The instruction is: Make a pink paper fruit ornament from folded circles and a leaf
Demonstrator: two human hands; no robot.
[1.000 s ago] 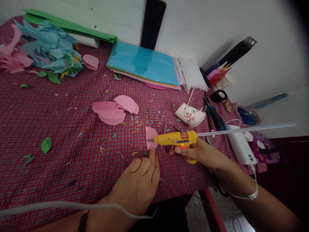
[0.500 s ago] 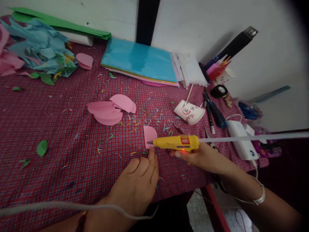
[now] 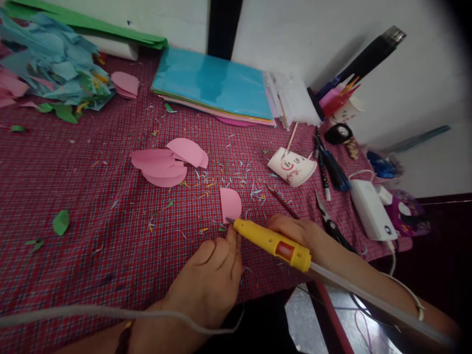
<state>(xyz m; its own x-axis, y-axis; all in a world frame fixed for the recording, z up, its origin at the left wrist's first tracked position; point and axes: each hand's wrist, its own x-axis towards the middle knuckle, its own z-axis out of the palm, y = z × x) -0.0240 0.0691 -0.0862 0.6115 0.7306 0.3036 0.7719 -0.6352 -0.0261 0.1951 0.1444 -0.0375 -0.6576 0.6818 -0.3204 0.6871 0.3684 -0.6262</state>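
My right hand [image 3: 300,236] grips a yellow hot glue gun [image 3: 271,242] with a long clear glue stick trailing from its back. The gun's metal tip touches the lower edge of a small pink paper petal [image 3: 230,203] lying on the red checked tablecloth [image 3: 73,187]. My left hand [image 3: 210,278] rests on the cloth just below the petal, fingers curled loosely, its index fingertip near the petal's lower edge and the gun's nozzle. A grey cord crosses over my left forearm.
Several pink paper half-circles [image 3: 165,164] lie behind. A tipped paper cup [image 3: 292,167], pens, scissors [image 3: 332,223] and a white box [image 3: 370,209] are at right. Coloured paper sheets [image 3: 214,86] and scraps [image 3: 55,69] sit at the back. The table edge runs close to me.
The glue gun has swung from lying level to pointing up-left, its rear and glue stick dropping toward the lower right. Its tip stays at the petal. My left hand has barely moved.
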